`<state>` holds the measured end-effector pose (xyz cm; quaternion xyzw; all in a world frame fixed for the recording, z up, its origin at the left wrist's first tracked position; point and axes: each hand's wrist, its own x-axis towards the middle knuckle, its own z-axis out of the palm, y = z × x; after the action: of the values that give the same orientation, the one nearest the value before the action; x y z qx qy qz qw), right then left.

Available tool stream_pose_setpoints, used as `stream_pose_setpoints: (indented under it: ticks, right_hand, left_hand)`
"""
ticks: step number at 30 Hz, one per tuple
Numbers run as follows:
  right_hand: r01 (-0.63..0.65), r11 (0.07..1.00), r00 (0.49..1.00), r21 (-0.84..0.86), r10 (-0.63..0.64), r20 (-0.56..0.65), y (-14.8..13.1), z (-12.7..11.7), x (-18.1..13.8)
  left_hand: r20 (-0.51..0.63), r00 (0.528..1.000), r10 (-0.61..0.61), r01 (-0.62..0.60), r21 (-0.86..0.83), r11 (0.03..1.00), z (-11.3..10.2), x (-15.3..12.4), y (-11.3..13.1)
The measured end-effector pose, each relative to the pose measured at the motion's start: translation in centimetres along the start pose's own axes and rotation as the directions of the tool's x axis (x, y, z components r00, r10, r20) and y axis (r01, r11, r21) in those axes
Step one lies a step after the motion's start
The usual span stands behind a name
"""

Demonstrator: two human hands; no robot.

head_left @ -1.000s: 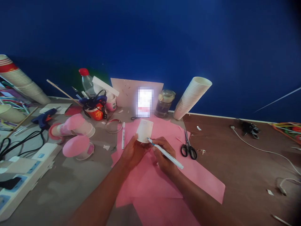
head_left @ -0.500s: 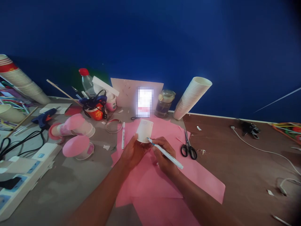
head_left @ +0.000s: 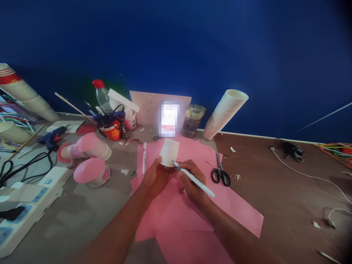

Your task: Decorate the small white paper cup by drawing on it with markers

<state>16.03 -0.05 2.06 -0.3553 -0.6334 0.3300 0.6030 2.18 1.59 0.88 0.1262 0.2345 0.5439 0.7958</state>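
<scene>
A white paper cup with small drawn marks near its upper edge is gripped by my left hand at its lower left side. My right hand is closed around a white marker with a blue tip, which meets the cup's side near its lower end. Both hands are over layered pink paper. On the paper, to the right, lie black-handled scissors. A second white marker rests at the paper's left edge.
Pink-trimmed cups, a glue gun and a power strip occupy the left. Behind stand a blurred bright screen, a glass jar and a tall cup stack. A white cable runs along the right.
Hardly anything differs. Both hands keep the same hold on the cup and marker, and the marker tip stays at nearly the same spot on the cup.
</scene>
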Motion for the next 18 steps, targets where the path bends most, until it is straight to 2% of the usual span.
stream_pose_setpoints:
  ticks: [18]
  right_hand:
    - [0.015,0.999,1.0,0.051,-0.015,0.003,0.22,0.04,-0.09]
  left_hand:
    - [0.017,1.0,-0.003,0.003,0.003,1.0,-0.1,0.04,0.0]
